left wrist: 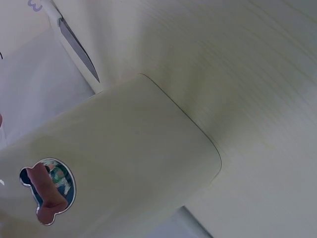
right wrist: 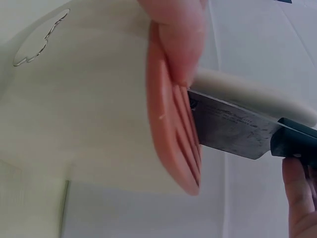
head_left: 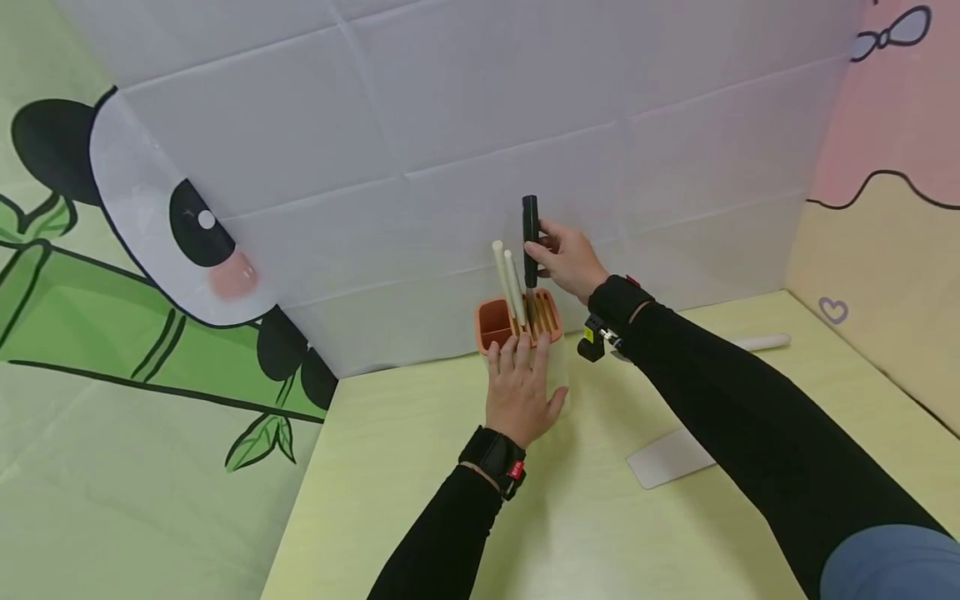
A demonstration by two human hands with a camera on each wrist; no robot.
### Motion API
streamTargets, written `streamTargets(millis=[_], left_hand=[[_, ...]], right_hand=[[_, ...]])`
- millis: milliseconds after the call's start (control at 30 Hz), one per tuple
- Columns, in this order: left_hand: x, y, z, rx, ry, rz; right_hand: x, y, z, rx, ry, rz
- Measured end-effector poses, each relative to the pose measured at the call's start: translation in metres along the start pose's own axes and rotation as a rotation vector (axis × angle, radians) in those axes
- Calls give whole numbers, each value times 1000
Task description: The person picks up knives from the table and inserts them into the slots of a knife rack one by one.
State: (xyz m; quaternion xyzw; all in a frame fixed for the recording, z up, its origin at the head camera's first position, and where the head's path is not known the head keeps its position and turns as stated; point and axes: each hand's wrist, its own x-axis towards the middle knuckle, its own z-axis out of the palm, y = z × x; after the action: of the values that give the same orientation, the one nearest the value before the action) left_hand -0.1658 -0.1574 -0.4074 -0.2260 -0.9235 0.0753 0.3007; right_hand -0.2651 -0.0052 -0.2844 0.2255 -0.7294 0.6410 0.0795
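Two hands (head_left: 519,396) (head_left: 572,260), four handles (head_left: 530,242) (head_left: 500,262) (head_left: 513,283) (head_left: 772,342), one holder (right wrist: 99,114)

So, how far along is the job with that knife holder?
Apparently done: two pale-handled tools stand in the orange-topped holder. In hand: the right hand grips a black-handled knife, its blade only partly inside, while the left hand rests against the holder. Likely left: a white-handled knife and a flat pale piece lie on the table, partly hidden by the right arm.

I hold a smooth black plastic-looking knife handle (head_left: 530,229); its grey metal blade (right wrist: 233,128) looks smudged, the rounded cream holder (right wrist: 94,109) smooth, its orange slotted top (right wrist: 164,128) matt
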Motion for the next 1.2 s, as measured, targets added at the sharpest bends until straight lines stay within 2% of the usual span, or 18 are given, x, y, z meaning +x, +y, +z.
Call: streamTargets(millis=[533,1200], left_hand=[[0,0,1,40,15,10],[-1,0,3,30,14,9]], right_hand=[[-2,15,8,-49,1,64],[-11,25,15,-46,-28,81]])
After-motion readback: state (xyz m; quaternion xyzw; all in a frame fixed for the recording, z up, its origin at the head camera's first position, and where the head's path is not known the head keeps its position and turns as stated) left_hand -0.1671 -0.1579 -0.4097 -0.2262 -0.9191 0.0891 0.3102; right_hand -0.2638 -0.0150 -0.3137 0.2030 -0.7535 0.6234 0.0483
